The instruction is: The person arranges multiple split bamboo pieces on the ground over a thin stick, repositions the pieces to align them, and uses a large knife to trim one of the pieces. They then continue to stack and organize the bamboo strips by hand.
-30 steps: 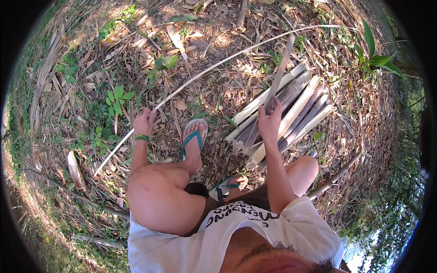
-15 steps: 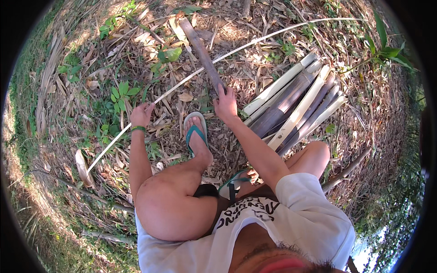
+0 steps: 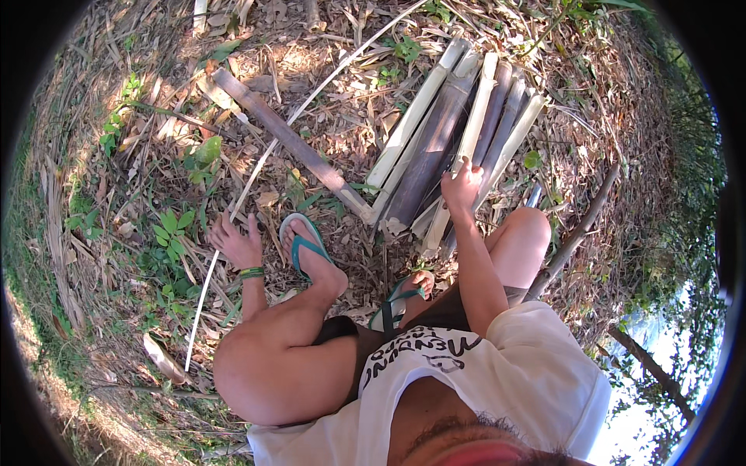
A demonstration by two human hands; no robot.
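Running near-to-far at right, the pale slat [image 3: 479, 101] is lying gripped in your right hand [image 3: 461, 188], your left hand [image 3: 238, 243] resting splayed at the thin strip [image 3: 259, 167].

There are two hands [image 3: 238, 247], two flip-flops [image 3: 296, 252], one pale strip [image 3: 252, 183], one lone bamboo slat [image 3: 287, 140] and at least six piled slats [image 3: 427, 147].

Right fingers [image 3: 468, 168] around a pale slat [image 3: 479, 101], left fingers [image 3: 223, 231] over a strip [image 3: 263, 160].
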